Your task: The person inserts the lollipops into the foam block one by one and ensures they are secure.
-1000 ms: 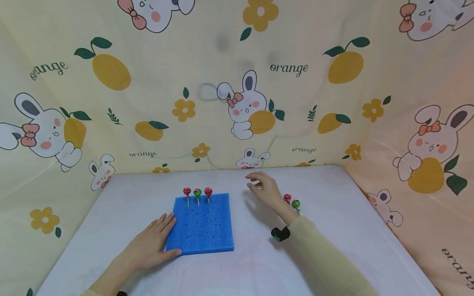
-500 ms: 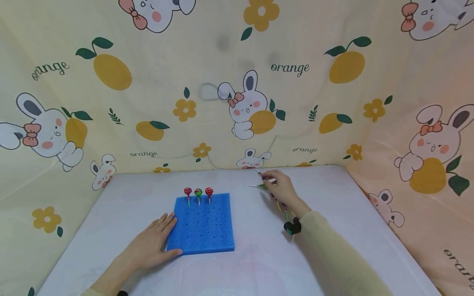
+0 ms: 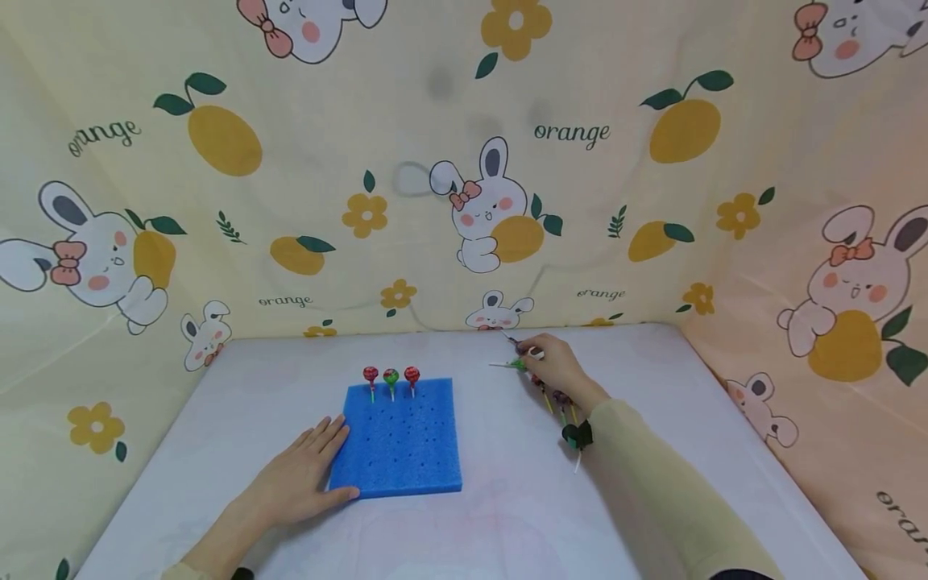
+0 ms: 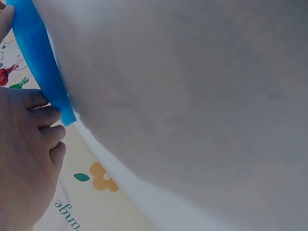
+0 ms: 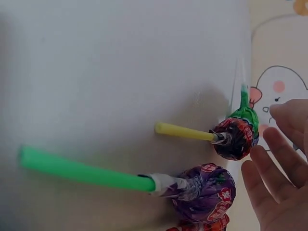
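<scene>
A blue foam block (image 3: pixel 420 439) with rows of small holes lies on the table. Three lollipops stand in its far row: a red one (image 3: pixel 370 374), a green one (image 3: pixel 391 376) and another red one (image 3: pixel 412 374). My left hand (image 3: pixel 297 479) rests flat along the block's left side, thumb at the near corner. To the right, my right hand (image 3: pixel 554 362) is over a group of loose lollipops, fingertips close to a dark-wrapped lollipop (image 3: pixel 514 344). In the right wrist view its thumb and fingers are apart, beside a green lollipop (image 5: pixel 244 114) and a dark red one (image 5: pixel 235 139).
Under the right wrist lie more lollipops, among them a purple one (image 5: pixel 204 190) on a green stick and a partly cut-off red one (image 5: pixel 204 225). A rabbit-print cloth (image 3: pixel 348 145) rises behind the white table (image 3: pixel 500 515) and at both sides.
My right hand, earlier raised further left over the table, has moved right and down to the loose lollipops. In the last half second it barely shifts. The left hand stays on the foam block.
</scene>
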{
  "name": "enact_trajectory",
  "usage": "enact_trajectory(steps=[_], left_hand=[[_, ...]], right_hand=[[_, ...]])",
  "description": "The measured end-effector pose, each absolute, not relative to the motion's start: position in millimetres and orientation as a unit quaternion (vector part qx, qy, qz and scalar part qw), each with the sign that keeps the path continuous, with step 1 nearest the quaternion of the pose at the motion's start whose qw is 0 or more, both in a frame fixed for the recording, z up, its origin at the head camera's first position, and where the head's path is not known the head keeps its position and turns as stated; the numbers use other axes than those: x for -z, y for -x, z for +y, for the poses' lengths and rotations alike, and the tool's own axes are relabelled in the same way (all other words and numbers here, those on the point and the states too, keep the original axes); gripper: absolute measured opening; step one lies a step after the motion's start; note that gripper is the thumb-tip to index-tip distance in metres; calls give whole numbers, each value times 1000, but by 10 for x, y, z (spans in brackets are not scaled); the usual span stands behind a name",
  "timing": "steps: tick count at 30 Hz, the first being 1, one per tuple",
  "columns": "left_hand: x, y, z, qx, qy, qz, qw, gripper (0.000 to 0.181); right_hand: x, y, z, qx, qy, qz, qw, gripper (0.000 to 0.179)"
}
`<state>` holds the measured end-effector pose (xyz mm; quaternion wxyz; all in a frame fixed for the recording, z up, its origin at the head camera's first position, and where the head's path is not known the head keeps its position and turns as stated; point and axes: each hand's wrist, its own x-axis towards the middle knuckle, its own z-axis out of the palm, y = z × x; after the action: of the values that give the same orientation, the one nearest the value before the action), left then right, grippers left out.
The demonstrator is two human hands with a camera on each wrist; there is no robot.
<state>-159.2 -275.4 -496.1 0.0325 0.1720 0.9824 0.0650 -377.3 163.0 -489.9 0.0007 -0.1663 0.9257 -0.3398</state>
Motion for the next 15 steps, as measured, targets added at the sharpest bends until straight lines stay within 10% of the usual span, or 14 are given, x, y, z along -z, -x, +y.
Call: enact_trajectory(steps=[15], left_hand=[[4997,1588,-2772,-67,-186,980,15,108]], right_hand=[[4880,3847,1588,323,143,932,78,31]])
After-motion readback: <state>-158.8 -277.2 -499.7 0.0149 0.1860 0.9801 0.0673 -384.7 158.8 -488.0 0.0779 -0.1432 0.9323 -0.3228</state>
